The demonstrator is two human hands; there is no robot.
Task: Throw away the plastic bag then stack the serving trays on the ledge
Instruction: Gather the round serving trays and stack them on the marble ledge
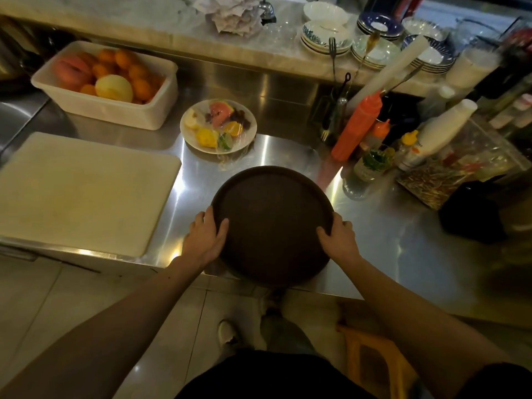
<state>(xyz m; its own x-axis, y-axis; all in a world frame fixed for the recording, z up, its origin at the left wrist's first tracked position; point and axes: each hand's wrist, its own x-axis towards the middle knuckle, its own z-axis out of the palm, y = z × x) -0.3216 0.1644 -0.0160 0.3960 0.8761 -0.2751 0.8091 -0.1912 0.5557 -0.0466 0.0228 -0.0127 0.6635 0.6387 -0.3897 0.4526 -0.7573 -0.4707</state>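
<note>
A round dark brown serving tray [272, 214] lies at the front edge of the steel counter [383, 254], its near rim hanging over the edge. My left hand [204, 237] grips its left rim, thumb on top. My right hand [338, 236] grips its right rim the same way. Whether more trays lie under it I cannot tell. The marble ledge [144, 27] runs along the back, above the counter. No plastic bag shows.
A white cutting board [80, 191] lies left of the tray. Behind it stand a tub of fruit [106, 84] and a wrapped fruit plate [218, 126]. Sauce bottles [357, 125] crowd the right. Stacked plates [325, 36] and crumpled paper [233, 12] sit on the ledge. A yellow stool [371, 358] stands below.
</note>
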